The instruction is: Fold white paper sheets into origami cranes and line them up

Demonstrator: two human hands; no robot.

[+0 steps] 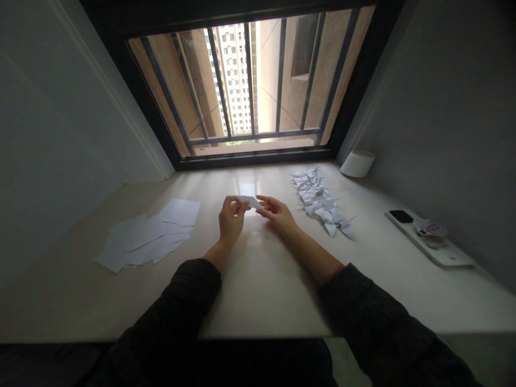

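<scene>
A small folded piece of white paper (pixel 250 201) is held up over the middle of the sill, between my two hands. My left hand (pixel 232 215) pinches its left end between thumb and fingers. At the other end, my right hand (pixel 278 210) has thumb and fingertips at the paper's right corner, gripping it. To the right lies a cluster of several folded white paper cranes (pixel 318 196). Flat sheets of white paper (pixel 149 234) overlap in a loose pile on the left.
The pale, glossy sill (pixel 258 290) ends in a front edge close to my body. A white cylindrical object (pixel 358 163) stands in the back right corner. A white phone (pixel 427 239) with a round grip lies at the right. Behind is a barred window (pixel 258 159).
</scene>
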